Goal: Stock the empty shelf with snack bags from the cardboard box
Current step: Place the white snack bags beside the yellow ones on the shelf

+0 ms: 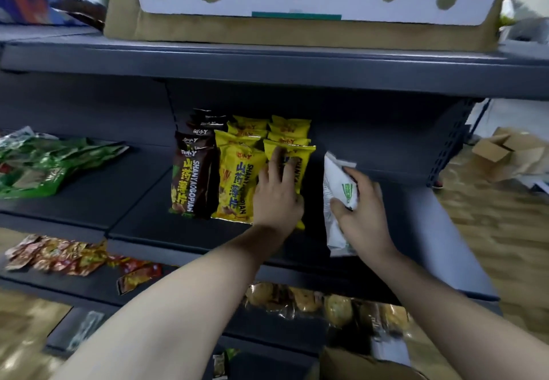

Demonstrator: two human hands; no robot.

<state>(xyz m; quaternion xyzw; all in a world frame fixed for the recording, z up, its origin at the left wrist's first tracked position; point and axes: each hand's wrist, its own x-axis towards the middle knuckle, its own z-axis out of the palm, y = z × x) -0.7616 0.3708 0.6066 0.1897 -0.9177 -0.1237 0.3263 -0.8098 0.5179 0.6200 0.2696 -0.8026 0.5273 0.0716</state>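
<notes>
— Dark grey steel is seen across the whole shelf [142, 225], and on it three rows of snack bags are stood leaning back: a brown row [190, 180] at the left, then a yellow row [234, 183], then a second yellow row [292, 153].

— Where is the left hand [277, 198] placed?

— It is laid flat against the front bag of the second yellow row, with the fingers straight and spread over the face of the bag. Nothing is gripped by it; the bag is only pressed or steadied, and its lower half is hidden behind the palm.

— And the right hand [361, 210]?

— A white bag with green print [337, 201] is held in it, with the thumb curled round the near edge and the fingers wrapped over the far side. The bag is held upright, just right of the yellow rows and apart from them, over a bare part of the shelf. Whether its bottom edge is touching the shelf cannot be told.

— Is the cardboard box shown?

— A brown cardboard edge [350, 362] is seen at the bottom of the view, below the right forearm; its contents are hidden. Green bags [44, 162] are lying on the neighbouring shelf at the left, and red and orange packets [56, 256] are spread on the shelf below.
</notes>
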